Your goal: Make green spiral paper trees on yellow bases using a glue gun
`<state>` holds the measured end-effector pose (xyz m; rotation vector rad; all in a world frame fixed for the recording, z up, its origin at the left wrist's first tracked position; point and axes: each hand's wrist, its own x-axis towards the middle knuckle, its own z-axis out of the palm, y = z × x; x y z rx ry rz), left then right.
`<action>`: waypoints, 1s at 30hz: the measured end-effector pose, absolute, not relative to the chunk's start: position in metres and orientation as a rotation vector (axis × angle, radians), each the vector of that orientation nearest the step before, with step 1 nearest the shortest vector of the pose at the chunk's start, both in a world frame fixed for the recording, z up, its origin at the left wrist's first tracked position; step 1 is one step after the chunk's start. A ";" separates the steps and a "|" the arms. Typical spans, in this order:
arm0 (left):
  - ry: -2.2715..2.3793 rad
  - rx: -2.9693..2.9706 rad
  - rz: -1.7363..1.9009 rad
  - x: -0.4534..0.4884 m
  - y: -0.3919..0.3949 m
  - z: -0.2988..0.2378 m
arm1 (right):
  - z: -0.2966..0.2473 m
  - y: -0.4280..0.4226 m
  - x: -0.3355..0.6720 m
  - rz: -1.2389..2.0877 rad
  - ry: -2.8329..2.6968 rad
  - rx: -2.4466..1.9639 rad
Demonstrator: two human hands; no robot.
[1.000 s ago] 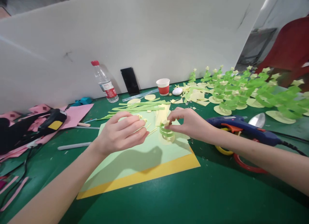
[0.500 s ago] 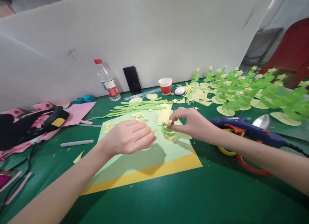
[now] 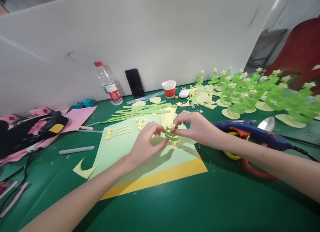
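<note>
Spiral (image 3: 172, 137) stands on our green sheet (image 3: 112, 153), star (image 3: 171, 126) on top. Our right hand (image 3: 193, 124) pinches the star; our left hand (image 3: 148, 142) curls beside the spiral, can't tell if it grips.

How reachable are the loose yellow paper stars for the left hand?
Probably yes: the loose yellow paper stars lie on the pale green sheet just beyond the left hand, nothing visibly between.
</note>
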<state>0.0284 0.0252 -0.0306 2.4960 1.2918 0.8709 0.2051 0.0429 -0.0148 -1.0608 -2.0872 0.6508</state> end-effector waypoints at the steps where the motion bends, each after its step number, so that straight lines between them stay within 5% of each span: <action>1: 1.314 2.422 0.887 0.030 0.024 -0.033 | -0.015 0.043 0.205 0.653 -2.087 -1.061; 30: 1.182 1.579 0.910 0.048 0.032 -0.039 | -0.015 0.044 0.206 0.658 -2.091 -1.056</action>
